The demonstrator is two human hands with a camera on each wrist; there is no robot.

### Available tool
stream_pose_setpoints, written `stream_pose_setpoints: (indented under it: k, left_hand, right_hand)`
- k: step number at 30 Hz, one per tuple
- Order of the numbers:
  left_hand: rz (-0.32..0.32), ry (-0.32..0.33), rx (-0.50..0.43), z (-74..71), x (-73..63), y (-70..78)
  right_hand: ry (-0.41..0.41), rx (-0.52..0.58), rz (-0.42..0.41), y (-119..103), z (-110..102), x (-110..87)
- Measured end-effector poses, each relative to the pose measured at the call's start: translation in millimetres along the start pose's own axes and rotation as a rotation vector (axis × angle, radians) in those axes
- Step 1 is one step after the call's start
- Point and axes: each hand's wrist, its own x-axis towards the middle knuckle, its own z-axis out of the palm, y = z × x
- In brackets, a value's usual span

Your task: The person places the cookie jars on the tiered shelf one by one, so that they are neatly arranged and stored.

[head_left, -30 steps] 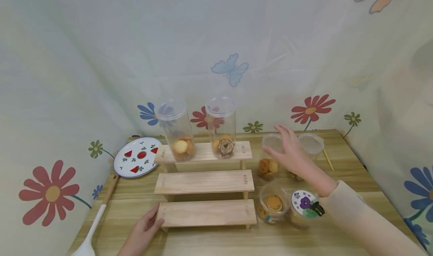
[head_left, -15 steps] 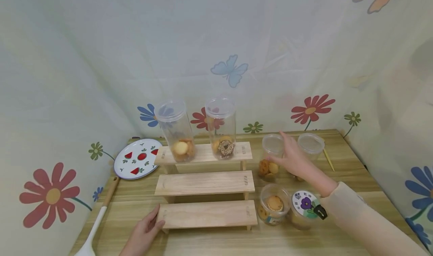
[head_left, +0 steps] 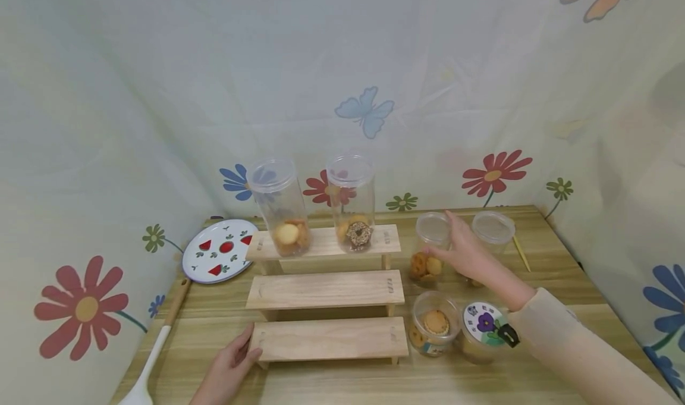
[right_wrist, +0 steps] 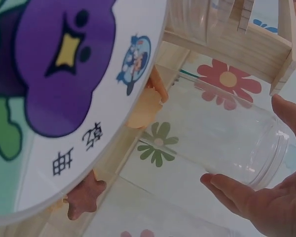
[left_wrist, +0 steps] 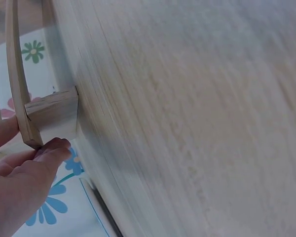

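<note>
In the head view, my left hand [head_left: 227, 363] holds the left end of the lowest step of a pale wooden three-step stand [head_left: 329, 339]. The left wrist view shows its thumb and fingers on either side of that board end [left_wrist: 32, 133]. My right hand [head_left: 471, 250] grips a clear lidded jar [head_left: 432, 232] with cookies [head_left: 425, 266] at its bottom, standing right of the stand. Its thumb lies across the front; the other fingers are partly hidden. In the right wrist view, the jar's clear wall [right_wrist: 212, 128] lies between thumb and fingers.
Two tall cookie jars, the left one [head_left: 278, 214] and the right one [head_left: 353, 209], stand on the top step. Another clear jar [head_left: 492, 226], an open-topped tub [head_left: 433, 327] and a tub with a printed lid [head_left: 481, 322] are at right. A plate [head_left: 216, 250] and white-headed spatula [head_left: 155, 348] lie left.
My right hand has lowered slightly from above the jar and closed around its side. The left hand has stayed at the stand's lowest step.
</note>
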Motion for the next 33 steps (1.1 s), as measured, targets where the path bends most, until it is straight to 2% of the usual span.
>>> stream_pose_setpoints:
  k: [22,33]
  left_hand:
    - [-0.003,0.014,-0.019,0.8,1.4,-1.7]
    - [0.034,0.017,-0.016,1.2,1.6,-3.6]
  right_hand:
    - [0.016,0.080,0.031,8.8,0.1,-3.0]
    - [0.046,0.126,0.022,4.8,-1.3,-6.7]
